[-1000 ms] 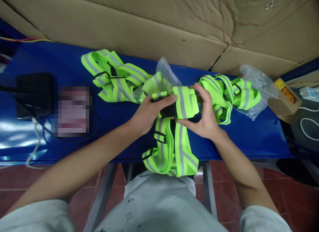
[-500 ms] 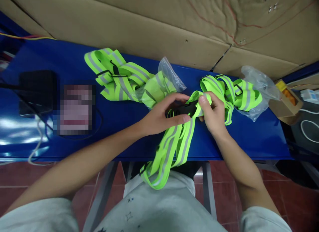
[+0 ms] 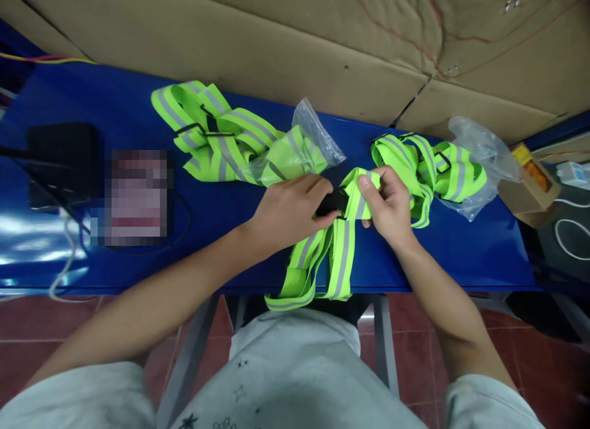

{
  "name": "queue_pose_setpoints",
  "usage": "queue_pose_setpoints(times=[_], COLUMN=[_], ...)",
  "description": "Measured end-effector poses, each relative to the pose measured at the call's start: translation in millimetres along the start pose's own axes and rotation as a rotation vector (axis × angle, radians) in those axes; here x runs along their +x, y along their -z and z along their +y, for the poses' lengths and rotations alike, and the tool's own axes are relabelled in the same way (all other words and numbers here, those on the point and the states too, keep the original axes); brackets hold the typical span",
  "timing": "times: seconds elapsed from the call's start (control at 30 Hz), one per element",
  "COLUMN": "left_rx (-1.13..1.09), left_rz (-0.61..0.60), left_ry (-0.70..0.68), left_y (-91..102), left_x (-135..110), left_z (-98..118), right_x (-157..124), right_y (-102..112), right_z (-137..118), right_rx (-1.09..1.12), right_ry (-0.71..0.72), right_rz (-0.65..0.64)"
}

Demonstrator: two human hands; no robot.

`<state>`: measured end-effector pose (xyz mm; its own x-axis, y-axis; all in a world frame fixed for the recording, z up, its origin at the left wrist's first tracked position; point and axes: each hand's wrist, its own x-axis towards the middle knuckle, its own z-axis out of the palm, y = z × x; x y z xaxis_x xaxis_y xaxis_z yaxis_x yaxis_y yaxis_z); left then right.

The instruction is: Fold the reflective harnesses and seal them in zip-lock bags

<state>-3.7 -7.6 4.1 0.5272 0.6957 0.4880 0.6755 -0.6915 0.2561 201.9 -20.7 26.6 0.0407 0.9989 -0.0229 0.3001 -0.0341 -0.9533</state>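
Observation:
A neon yellow-green reflective strap vest [image 3: 338, 257] with grey stripes hangs from both my hands over the front edge of the blue table [image 3: 461, 257]. My left hand [image 3: 290, 211] is closed on its black buckle [image 3: 332, 203]. My right hand [image 3: 389, 204] pinches the folded strap just right of that buckle. A second vest [image 3: 216, 140] lies at the back left, partly inside a clear plastic bag [image 3: 313, 140]. A third vest [image 3: 428, 168] lies at the right, half inside another clear bag [image 3: 479, 155].
Brown cardboard [image 3: 276, 42] lines the wall behind the table. A black device [image 3: 59, 165] with cables and a blurred rectangle [image 3: 138, 195] sit at the left. A small open cardboard box [image 3: 530, 186] stands at the right edge. Red floor tiles show below.
The held vest has been gathered up, so less of it hangs over my lap. Both hands have come closer together around the buckle, slightly lower on the table.

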Motion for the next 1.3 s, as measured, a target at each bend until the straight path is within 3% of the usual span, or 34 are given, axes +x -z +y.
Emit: queue_pose_setpoints(times=[0.1,0.27,0.37,0.47,0.53,0.63,0.73,0.87,1.07,1.13,1.3], left_rx=[0.07,0.116,0.142,0.164,0.176,0.184,0.192,0.206,0.129,0.028,-0.471], left_rz=[0.007,0.039,0.034,0.021,0.014,0.008,0.001,-0.084,-0.26,-0.299,-0.435], left_ry=[-0.014,0.047,0.107,0.082,0.009,-0.12,-0.2,-0.162,-0.183,-0.146,0.067], left_y=[0.8,3.3,5.8,9.4,11.6,12.4,9.7,6.6,8.2,8.0,9.5], left_x=[0.4,0.8,1.2,2.3,2.5,1.5,0.0,1.9,9.8,11.7,15.8], left_z=[-1.0,-3.8,-4.6,-4.2,-3.4,-2.5,-2.6,-5.3,-19.2,-24.6,-34.0], right_x=[1.1,10.0,15.1,11.2,3.3,-8.0,-9.5,-3.0,-3.0,-3.6,-2.3], right_y=[1.0,12.9,22.6,28.0,25.9,15.2,6.2,8.1,12.5,13.7,18.4], right_z=[2.0,8.3,11.5,9.5,4.4,-4.4,-7.9,-4.6,0.1,1.8,5.5], right_rx=[-0.065,-0.323,-0.516,-0.643,-0.647,-0.713,-0.889,-1.041,-1.127,-1.115,-1.107], right_ry=[0.04,0.256,0.373,0.559,0.671,0.789,0.768,0.659,0.66,0.649,0.532], right_rz=[0.06,0.304,0.318,0.318,0.248,-0.056,-0.295,-0.388,-0.408,-0.429,-0.515])
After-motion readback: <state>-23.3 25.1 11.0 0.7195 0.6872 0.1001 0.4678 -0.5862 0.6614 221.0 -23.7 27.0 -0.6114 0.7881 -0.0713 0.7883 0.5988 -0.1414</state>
